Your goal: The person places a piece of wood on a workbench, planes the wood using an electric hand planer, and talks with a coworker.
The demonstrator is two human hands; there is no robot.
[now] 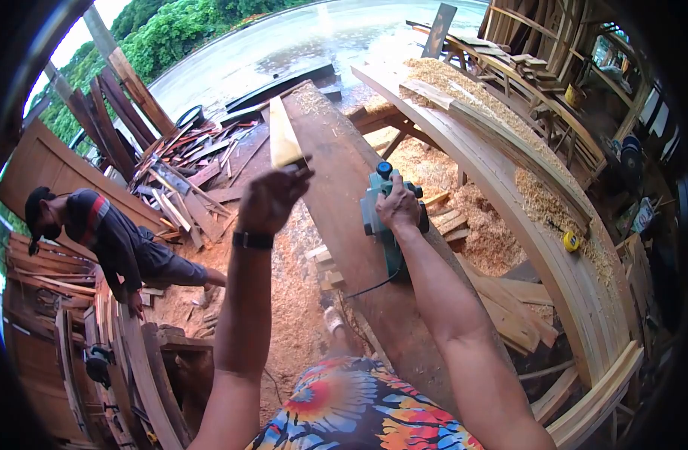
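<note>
My left hand (pixel 275 196) is raised over the left side of the workbench, its fingers closed on the near end of a pale wooden board (pixel 284 135). The board points away from me, and its far end is near the bench's left edge. My right hand (pixel 398 204) is wrapped round the handle of a green electric planer (pixel 374 199) with a dark knob on top. This planer rests on the brown workbench (pixel 336 150), its cord trailing off to the left. The planer's underside is hidden.
Right of the bench lie long curved planks (pixel 501 172) strewn with shavings, with a yellow tape measure (pixel 571 241) on them. Another person (pixel 104 232) bends over timber at left, near a second power tool (pixel 98 364). Scrap wood (pixel 186 180) and sawdust cover the ground.
</note>
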